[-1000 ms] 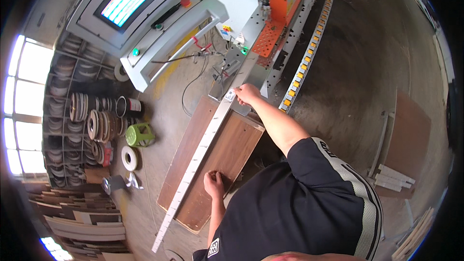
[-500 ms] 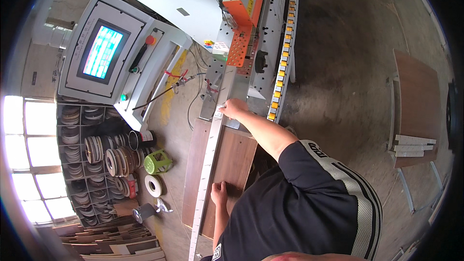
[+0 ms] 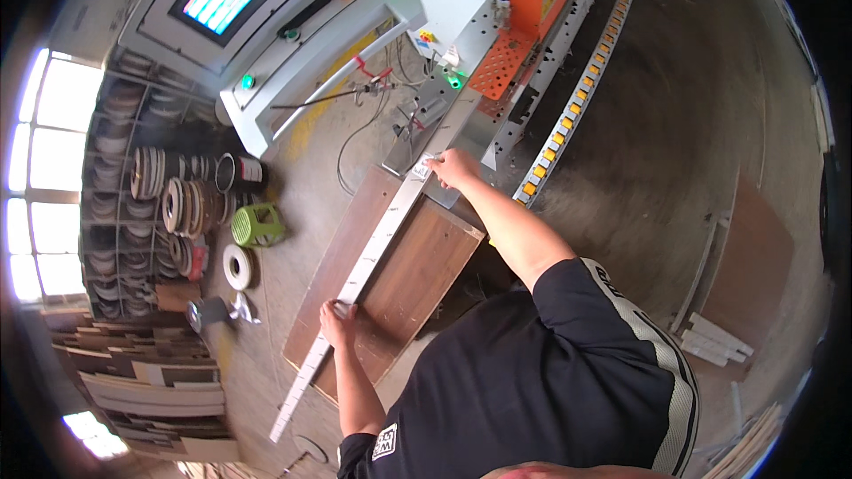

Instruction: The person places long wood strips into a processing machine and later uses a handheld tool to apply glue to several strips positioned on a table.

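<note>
A long, narrow white board (image 3: 371,253) with short dark marks along it lies slanting over brown wooden panels (image 3: 417,270). At its far end, beside a small white label (image 3: 422,166), my right hand (image 3: 454,168) is closed with thumb and fingers on the board's edge. My left hand (image 3: 338,323) is nearer my body, its fingers closed over the same board; the underside of that grip is hidden. Past my right hand, the far end meets the metal bed of a machine with an orange perforated guard (image 3: 503,62).
A control console (image 3: 266,44) with a lit screen stands at the upper left. A conveyor rail with yellow rollers (image 3: 568,124) runs along the right. On the floor at left are a green stool (image 3: 257,225), a black bucket (image 3: 240,174) and edging rolls (image 3: 182,208).
My left hand has moved from beside the board onto it and closed there. My right hand stays at the far end. The whole view has turned, so the board slants more.
</note>
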`<action>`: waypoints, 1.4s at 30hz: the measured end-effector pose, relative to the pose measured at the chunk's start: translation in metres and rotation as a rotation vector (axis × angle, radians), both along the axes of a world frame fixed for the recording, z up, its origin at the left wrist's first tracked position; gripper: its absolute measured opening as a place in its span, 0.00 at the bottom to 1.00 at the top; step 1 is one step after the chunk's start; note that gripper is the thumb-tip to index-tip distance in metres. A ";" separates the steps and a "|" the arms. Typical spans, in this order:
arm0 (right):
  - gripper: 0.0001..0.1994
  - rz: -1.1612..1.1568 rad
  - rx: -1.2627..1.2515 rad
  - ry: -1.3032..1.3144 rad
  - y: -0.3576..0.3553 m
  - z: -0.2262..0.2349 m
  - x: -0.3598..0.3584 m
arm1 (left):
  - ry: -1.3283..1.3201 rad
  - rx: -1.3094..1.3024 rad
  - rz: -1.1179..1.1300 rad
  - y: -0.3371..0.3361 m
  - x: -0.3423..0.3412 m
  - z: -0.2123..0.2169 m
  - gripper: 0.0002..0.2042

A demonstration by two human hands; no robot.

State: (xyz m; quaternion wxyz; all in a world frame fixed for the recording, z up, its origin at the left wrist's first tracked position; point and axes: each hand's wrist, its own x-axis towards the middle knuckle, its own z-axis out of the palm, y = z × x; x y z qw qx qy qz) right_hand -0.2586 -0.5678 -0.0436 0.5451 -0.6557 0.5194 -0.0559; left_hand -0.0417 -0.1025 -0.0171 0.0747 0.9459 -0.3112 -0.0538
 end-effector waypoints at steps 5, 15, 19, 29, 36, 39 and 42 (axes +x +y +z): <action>0.23 -0.046 0.053 -0.036 0.000 0.002 0.000 | -0.026 -0.058 0.035 -0.004 -0.011 0.000 0.24; 0.22 -0.126 0.171 -0.058 -0.012 0.007 0.002 | -0.024 -0.111 0.074 -0.014 -0.014 0.001 0.24; 0.20 -0.198 0.194 -0.106 -0.035 0.000 -0.004 | -0.065 -0.098 0.064 -0.039 -0.025 -0.002 0.24; 0.19 -0.419 -0.026 -0.091 -0.106 -0.016 -0.021 | -0.068 -0.218 -0.042 -0.127 -0.052 -0.001 0.24; 0.25 -0.331 0.125 -0.043 -0.066 -0.006 -0.010 | 0.028 -0.517 -0.112 -0.141 -0.080 0.004 0.17; 0.24 -0.218 0.191 -0.078 -0.024 -0.009 0.004 | 0.318 -0.700 0.061 -0.091 -0.091 -0.017 0.12; 0.23 -0.151 0.267 -0.089 0.014 -0.015 0.015 | 0.996 -0.870 0.641 -0.032 -0.075 -0.026 0.11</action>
